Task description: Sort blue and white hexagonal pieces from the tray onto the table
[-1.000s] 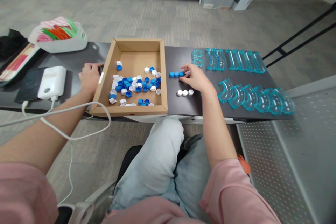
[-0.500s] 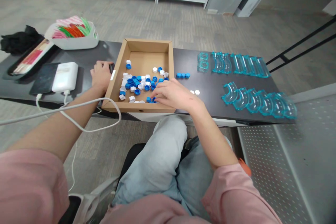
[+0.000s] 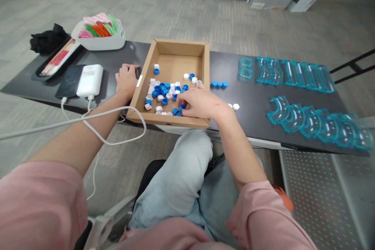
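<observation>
My right hand (image 3: 199, 100) reaches over the near right part of an open cardboard box (image 3: 181, 49). Its thumb and forefinger are bent round a blue hexagonal piece (image 3: 182, 106). Several blue and white hexagonal pieces (image 3: 164, 90) lie loose in the box, mostly toward its near side. Outside the box's left wall, my left hand (image 3: 126, 80) rests on the table with curled fingers. A small black object (image 3: 137, 72) shows at its fingertips, against the box; its kind is unclear.
Right of the box stand a row of blue pieces (image 3: 219, 84), white pieces (image 3: 236, 106) and rows of clear teal plastic parts (image 3: 310, 76). At left lie a white power bank (image 3: 90, 81), a dark phone (image 3: 70, 81) and a basket (image 3: 102, 43). A white cable (image 3: 117, 141) crosses my left forearm.
The view has shifted, so the table appears further right. My right hand's fingers have curled in round a blue piece in the box. My left hand stays beside the box.
</observation>
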`<state>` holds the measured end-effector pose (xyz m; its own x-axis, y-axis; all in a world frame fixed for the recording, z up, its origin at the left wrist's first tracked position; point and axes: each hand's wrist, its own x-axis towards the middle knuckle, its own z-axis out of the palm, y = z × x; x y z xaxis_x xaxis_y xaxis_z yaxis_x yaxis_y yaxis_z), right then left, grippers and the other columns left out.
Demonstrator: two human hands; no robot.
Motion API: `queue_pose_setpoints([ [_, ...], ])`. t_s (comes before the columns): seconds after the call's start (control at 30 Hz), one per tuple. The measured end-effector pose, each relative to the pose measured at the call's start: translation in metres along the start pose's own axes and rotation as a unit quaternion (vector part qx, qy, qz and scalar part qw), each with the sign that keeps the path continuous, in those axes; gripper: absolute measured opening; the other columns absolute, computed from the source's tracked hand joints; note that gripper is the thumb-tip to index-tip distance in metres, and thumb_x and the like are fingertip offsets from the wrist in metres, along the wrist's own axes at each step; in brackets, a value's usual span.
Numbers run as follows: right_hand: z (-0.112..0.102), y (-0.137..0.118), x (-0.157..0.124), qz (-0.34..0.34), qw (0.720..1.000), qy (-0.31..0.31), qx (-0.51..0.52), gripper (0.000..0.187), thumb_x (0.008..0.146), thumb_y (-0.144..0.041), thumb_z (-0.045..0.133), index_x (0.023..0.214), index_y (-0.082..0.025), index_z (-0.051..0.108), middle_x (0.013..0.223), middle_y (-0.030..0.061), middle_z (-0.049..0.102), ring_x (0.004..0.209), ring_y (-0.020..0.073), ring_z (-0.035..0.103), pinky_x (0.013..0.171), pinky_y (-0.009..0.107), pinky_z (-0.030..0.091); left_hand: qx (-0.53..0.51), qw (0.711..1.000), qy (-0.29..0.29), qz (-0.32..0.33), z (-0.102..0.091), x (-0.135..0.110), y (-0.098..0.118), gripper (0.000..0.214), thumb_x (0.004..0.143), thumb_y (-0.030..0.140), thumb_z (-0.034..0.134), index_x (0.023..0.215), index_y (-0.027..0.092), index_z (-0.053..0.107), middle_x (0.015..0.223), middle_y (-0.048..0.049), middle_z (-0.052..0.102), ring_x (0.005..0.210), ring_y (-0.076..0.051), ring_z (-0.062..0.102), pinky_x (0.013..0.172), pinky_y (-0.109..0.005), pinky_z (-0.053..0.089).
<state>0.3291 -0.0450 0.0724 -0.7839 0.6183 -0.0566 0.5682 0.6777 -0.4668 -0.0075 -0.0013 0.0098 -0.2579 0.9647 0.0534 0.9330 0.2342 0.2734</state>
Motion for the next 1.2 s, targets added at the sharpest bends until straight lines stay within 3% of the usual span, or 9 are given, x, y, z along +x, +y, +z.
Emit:
queue_pose_setpoints([
  [0.13,-0.027,0.018,-0.027,0.005,0.993,0.111,0.049,0.021,0.099,-0.026,0.075,0.119,-0.023,0.081,0.097,0.0032,0.081,0.096,0.0265,0.071,0.108,0.046,0.043,0.007,1.0,0.0,-0.002,0.0,0.0,0.0,0.071,0.114,0.047,0.045,0.175,0.017,0.061,0.174,-0.0284,0.055,0.161,-0.044,0.052,0.137,-0.061,0.038],
  [0.27,-0.047,0.066,-0.071,0.061,0.966,0.237,0.088,0.02,0.103,-0.033,0.074,0.121,-0.026,0.08,0.098,0.0031,0.079,0.098,0.0271,0.072,0.099,0.044,0.054,0.009,1.0,-0.009,-0.005,-0.001,0.001,-0.001,0.077,0.112,0.056,0.049,0.176,0.016,0.06,0.175,-0.0293,0.054,0.161,-0.047,0.051,0.137,-0.063,0.038],
  [0.4,-0.038,0.121,-0.102,0.146,0.929,0.327,0.098,0.026,0.099,-0.038,0.082,0.123,-0.029,0.077,0.109,0.0055,0.082,0.1,0.0279,0.075,0.096,0.045,0.062,0.001,1.0,-0.011,-0.008,-0.001,0.003,-0.002,0.079,0.112,0.059,0.043,0.176,0.016,0.06,0.174,-0.0307,0.054,0.161,-0.049,0.05,0.138,-0.065,0.037],
  [0.57,-0.012,0.157,-0.108,0.215,0.919,0.311,0.111,0.033,0.097,-0.037,0.085,0.127,-0.026,0.076,0.122,0.0094,0.085,0.097,0.026,0.077,0.097,0.046,0.065,0.004,1.0,-0.002,-0.016,-0.001,0.004,-0.001,0.077,0.11,0.051,0.037,0.174,0.016,0.062,0.174,-0.0314,0.056,0.161,-0.049,0.05,0.139,-0.068,0.037],
  [0.73,-0.002,0.165,-0.098,0.242,0.923,0.284,0.089,0.021,0.097,-0.028,0.086,0.117,-0.023,0.082,0.114,0.0076,0.084,0.09,0.0236,0.076,0.098,0.044,0.064,0.005,1.0,-0.005,-0.02,-0.002,0.004,0.0,0.08,0.105,0.052,0.042,0.173,0.015,0.063,0.174,-0.0328,0.056,0.163,-0.05,0.049,0.14,-0.071,0.036],
  [0.83,0.001,0.169,-0.091,0.245,0.925,0.282,0.071,0.022,0.095,-0.023,0.086,0.116,-0.022,0.084,0.122,0.0094,0.082,0.086,0.0217,0.074,0.097,0.043,0.063,0.005,1.0,-0.003,-0.018,-0.002,0.005,0.0,0.08,0.106,0.052,0.041,0.173,0.015,0.063,0.174,-0.0328,0.056,0.162,-0.05,0.049,0.14,-0.072,0.036],
  [1.03,0.001,0.176,-0.092,0.215,0.927,0.294,0.095,0.04,0.092,-0.03,0.09,0.131,-0.024,0.084,0.128,0.0097,0.082,0.087,0.0231,0.072,0.096,0.046,0.064,0.004,1.0,-0.001,-0.019,0.0,0.008,-0.004,0.078,0.105,0.051,0.047,0.172,0.017,0.064,0.174,-0.0319,0.055,0.163,-0.051,0.049,0.139,-0.073,0.037],
  [1.2,-0.016,0.142,-0.089,0.165,0.916,0.355,0.088,0.031,0.103,-0.036,0.079,0.133,-0.027,0.083,0.126,0.0105,0.081,0.096,0.0267,0.071,0.096,0.046,0.063,0.004,1.0,-0.012,-0.013,-0.002,0.007,-0.003,0.078,0.107,0.056,0.052,0.173,0.016,0.062,0.172,-0.033,0.055,0.162,-0.051,0.05,0.137,-0.07,0.039],
])
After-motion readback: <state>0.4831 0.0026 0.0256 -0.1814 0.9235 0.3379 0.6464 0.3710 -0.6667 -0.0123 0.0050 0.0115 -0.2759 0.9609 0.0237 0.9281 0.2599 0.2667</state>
